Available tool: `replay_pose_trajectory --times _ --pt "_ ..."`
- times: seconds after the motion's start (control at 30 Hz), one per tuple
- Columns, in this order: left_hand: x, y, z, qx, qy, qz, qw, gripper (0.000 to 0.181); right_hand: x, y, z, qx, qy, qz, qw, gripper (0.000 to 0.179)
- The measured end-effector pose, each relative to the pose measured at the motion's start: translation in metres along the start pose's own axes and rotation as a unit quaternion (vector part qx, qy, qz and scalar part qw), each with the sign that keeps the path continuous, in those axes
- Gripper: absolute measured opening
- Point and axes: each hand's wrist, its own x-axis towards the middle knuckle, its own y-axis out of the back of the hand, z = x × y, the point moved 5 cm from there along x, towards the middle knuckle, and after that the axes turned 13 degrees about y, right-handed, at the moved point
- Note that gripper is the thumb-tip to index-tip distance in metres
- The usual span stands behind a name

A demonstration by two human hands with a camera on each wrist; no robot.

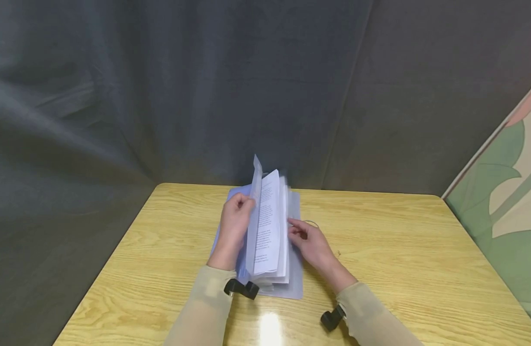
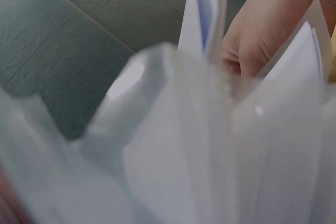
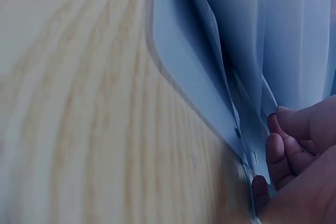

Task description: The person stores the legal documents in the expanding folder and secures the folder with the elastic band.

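An accordion folder [image 1: 295, 281] of translucent plastic stands spread on the table, with a bluish cover and several pockets. Printed paper [image 1: 267, 230] shows in the opened pocket. My left hand [image 1: 233, 226] pinches a clear plastic divider [image 1: 253, 230] and holds it tilted to the left. On the other side, my right hand [image 1: 312, 244] has its thumb and forefinger at the edge of a divider [image 3: 270, 95], pinching it. Its other fingers curl beside the back cover [image 3: 184, 77]. In the left wrist view, blurred plastic [image 2: 173, 140] hides most of the left hand.
The folder lies on a wood-grain table [image 1: 391, 250] near its back edge. A thin elastic cord [image 1: 310, 222] loops out on the folder's right. Dark cloth [image 1: 248, 86] hangs behind and to the left. A leaf-patterned panel [image 1: 508, 202] stands at the right.
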Motion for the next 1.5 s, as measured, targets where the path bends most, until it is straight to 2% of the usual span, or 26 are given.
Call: replay_pose_trajectory --times 0.33,0.67,0.93,1.27,1.4,1.5 --pt "0.003 0.001 -0.001 0.021 -0.015 0.007 0.9996 0.014 -0.003 0.023 0.001 -0.014 0.02 0.016 0.9996 0.046" --pt "0.003 -0.003 -0.007 0.052 -0.008 0.004 0.9986 0.02 -0.012 0.044 0.006 -0.025 0.03 0.033 0.9987 0.05" --pt "0.001 -0.007 -0.018 0.094 -0.017 0.007 0.9954 0.017 -0.02 0.054 0.012 -0.023 0.012 0.021 0.9994 0.054" --pt "0.0 -0.013 -0.024 0.15 -0.037 0.019 0.9878 0.018 -0.02 0.059 0.016 -0.041 0.001 -0.001 0.9992 0.057" --pt "0.001 -0.014 -0.029 0.16 -0.054 0.02 0.9855 0.018 -0.018 0.058 0.019 -0.051 -0.011 -0.015 0.9985 0.057" --pt "0.01 -0.017 -0.042 0.17 -0.072 0.019 0.9826 0.016 -0.017 0.057 0.021 -0.06 -0.015 -0.023 0.9978 0.056"
